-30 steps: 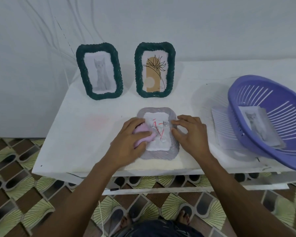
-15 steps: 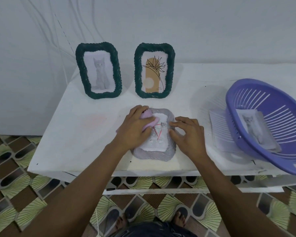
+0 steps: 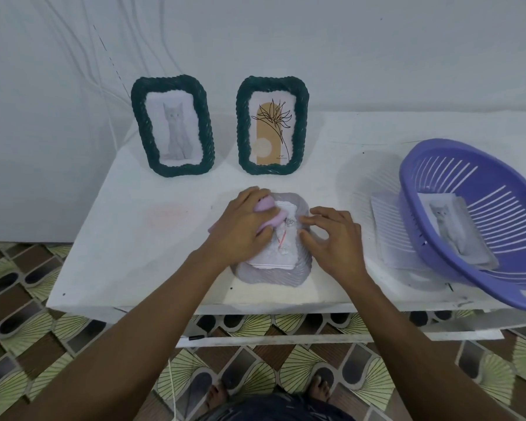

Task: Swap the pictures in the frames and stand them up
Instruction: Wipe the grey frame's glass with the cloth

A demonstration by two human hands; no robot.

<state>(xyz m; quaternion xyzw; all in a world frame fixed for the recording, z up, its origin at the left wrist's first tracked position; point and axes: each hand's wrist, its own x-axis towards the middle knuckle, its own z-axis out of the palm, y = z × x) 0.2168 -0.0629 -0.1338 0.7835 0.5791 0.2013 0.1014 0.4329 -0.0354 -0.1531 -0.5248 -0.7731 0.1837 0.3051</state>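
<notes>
- left hand [image 3: 243,226] is curling its fingers round a pink padded stand flap [image 3: 266,208] at the frame back's far-left corner
- right hand [image 3: 331,238], fingers spread, is touching the right rim
- grey-lilac woven rectangular frame [image 3: 274,275] is lying face down on the white table [image 3: 134,238] between both hands, its long axis running away from the person

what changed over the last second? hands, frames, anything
The left hand, gripping the pink piece, slid away from the person, from the left side of the lavender frame to its far left corner. The right hand kept its fingers on the frame's right edge. Unchanged: lavender frame lying flat, green cat frame and green flower frame standing, cat picture in the purple basket.
</notes>
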